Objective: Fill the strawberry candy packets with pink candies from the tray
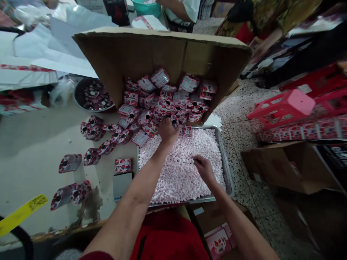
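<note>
My left hand (168,130) reaches to the near edge of a heap of small red, white and dark printed packs (162,106). Its fingers are curled at a pack with a dark round opening (175,121), partly hidden by the heap. Below, a metal tray (229,175) is filled with small pale pink pellets (179,184). My right hand (203,167) is low over the pellets, thumb and fingers pinched together. Something small with dark specks lies at its fingertips, too unclear to name. A large open cardboard carton (154,48) stands tipped behind the heap.
Left on the table are flat printed sleeves (70,163), a small scale (122,186) with a printed box (123,165) beside it, and a metal bowl (78,99) of small discs. Pink stools (287,104) and cartons (292,166) stand right. Other people (271,21) work at the back.
</note>
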`<control>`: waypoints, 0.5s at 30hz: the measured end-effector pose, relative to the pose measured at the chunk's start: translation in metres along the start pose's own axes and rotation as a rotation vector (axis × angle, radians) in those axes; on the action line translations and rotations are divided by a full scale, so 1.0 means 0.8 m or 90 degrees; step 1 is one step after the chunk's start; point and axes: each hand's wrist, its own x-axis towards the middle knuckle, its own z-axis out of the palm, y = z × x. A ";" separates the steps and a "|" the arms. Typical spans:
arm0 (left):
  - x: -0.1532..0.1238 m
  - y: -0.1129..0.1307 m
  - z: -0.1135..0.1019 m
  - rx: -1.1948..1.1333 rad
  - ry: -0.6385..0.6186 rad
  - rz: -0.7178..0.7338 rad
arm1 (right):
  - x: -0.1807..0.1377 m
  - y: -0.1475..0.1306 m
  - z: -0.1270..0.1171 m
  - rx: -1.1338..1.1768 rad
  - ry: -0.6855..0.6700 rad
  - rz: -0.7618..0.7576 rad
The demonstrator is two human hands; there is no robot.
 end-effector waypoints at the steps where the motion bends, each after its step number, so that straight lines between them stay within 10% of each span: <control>1: 0.008 0.004 0.004 -0.001 -0.001 -0.011 | -0.007 -0.010 -0.013 0.012 0.012 0.008; 8: -0.064 -0.003 -0.100 0.018 -0.084 0.207 | -0.020 -0.112 -0.094 0.023 -0.015 -0.014; 15: -0.145 -0.014 -0.146 0.049 -0.251 0.262 | 0.006 -0.159 -0.092 -0.220 -0.087 -0.117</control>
